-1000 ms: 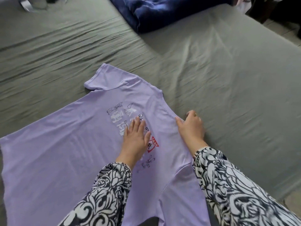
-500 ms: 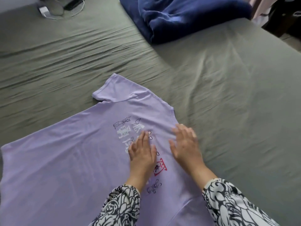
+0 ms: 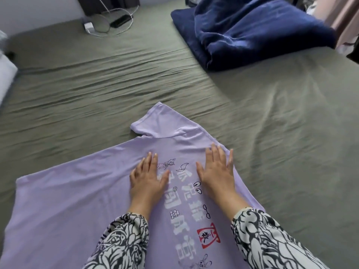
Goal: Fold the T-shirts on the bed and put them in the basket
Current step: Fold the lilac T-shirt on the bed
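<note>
A lilac T-shirt (image 3: 68, 200) with printed characters and small drawings lies spread flat on the grey-green bed sheet (image 3: 281, 133). One sleeve points away from me, toward the middle of the bed. My left hand (image 3: 147, 179) presses flat on the shirt's chest, fingers straight, left of the print. My right hand (image 3: 215, 169) lies flat beside it near the shirt's right edge, fingers spread. Both forearms wear black-and-white patterned sleeves. No basket is in view.
A dark blue folded blanket (image 3: 252, 32) sits at the far right of the bed. A white charger, cables and a dark device (image 3: 120, 21) lie at the far edge. A white pillow corner (image 3: 4, 74) shows at the left. The bed's right edge drops off beyond the blanket.
Both hands slid forward over the shirt and apart. The right hand, curled at the shirt's edge a second ago, now lies flat on the cloth. The camera has tilted up.
</note>
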